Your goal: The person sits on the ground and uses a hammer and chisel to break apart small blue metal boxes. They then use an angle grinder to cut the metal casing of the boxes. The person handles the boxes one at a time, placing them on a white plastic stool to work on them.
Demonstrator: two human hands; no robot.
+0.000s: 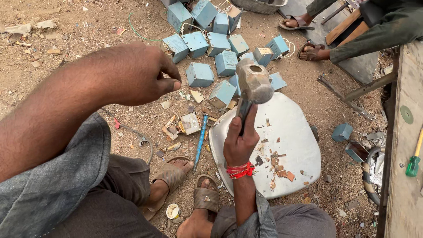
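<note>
The right hand [240, 143] grips a head-heavy, rigid hammer [253, 81] low on its handle, raised over the grey slab [291, 132], while the left hand [132, 72] hovers loosely curled, empty.

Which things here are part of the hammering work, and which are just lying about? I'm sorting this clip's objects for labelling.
In use:
right hand gripping the hammer
grey metal slab with broken bits
blue boxes piled on the ground
blue chisel
left hand, raised, holding nothing visible

Lying about:
green screwdriver on the bench
green wire
another person's sandalled feet
</note>
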